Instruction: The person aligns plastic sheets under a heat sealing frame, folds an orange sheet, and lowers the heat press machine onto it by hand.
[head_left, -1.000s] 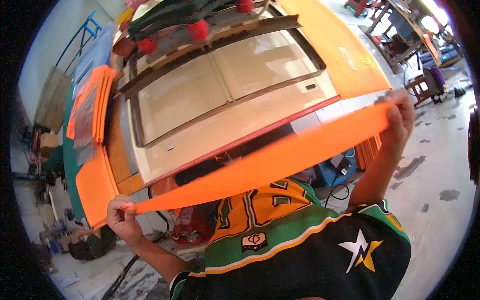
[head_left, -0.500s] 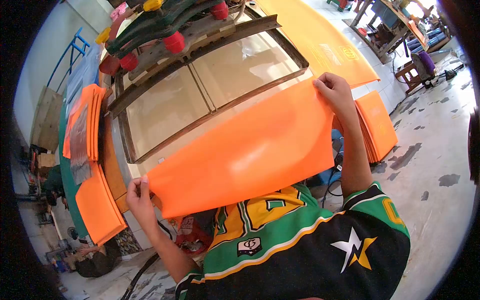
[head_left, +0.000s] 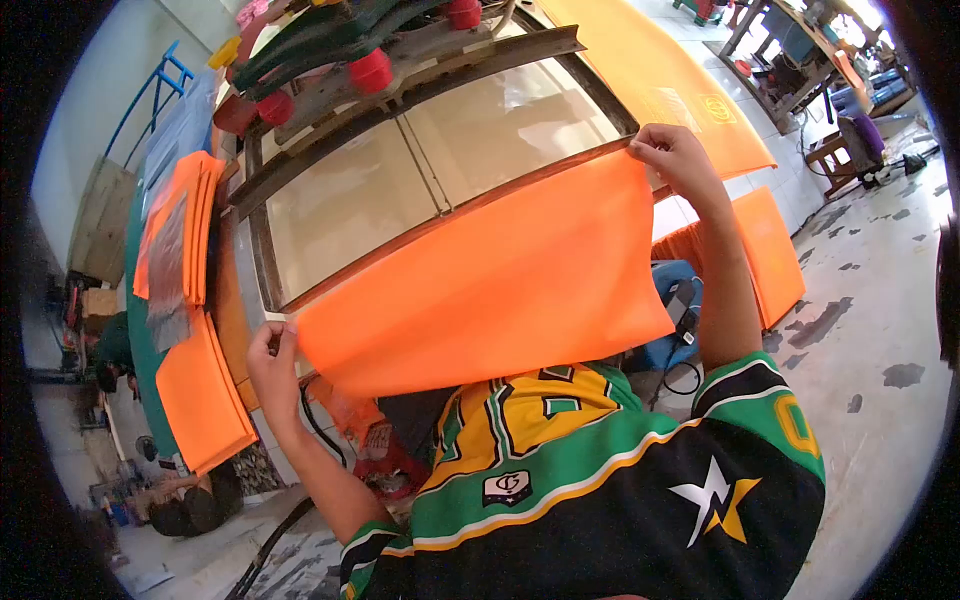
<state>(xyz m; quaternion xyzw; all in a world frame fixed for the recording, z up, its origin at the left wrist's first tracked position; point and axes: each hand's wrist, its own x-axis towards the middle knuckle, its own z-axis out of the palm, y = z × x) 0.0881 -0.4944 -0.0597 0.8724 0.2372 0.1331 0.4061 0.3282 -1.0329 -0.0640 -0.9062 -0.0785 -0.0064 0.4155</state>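
An orange sheet [head_left: 480, 280] is stretched between my two hands, its far edge along the near bar of a dark metal frame [head_left: 360, 262]. My left hand [head_left: 274, 365] pinches the sheet's left corner near the frame's lower left corner. At the frame's right corner, my right hand [head_left: 680, 165] pinches the other upper corner. The near part of the sheet hangs down toward my shirt. Inside the frame shows a cream surface [head_left: 340, 205], split by a thin divider.
Red knobs [head_left: 371, 70] sit under a green metal part above the frame. Folded orange pieces [head_left: 203, 395] lie at the left, and more [head_left: 770, 255] at the right. Yellow-orange material [head_left: 650, 80] covers the far right. Another person [head_left: 190, 505] is partly visible at the lower left.
The sheet was a narrow, blurred band near my body; it is now spread broadly against the frame's near bar. Both hands have moved forward, still pinching its corners.
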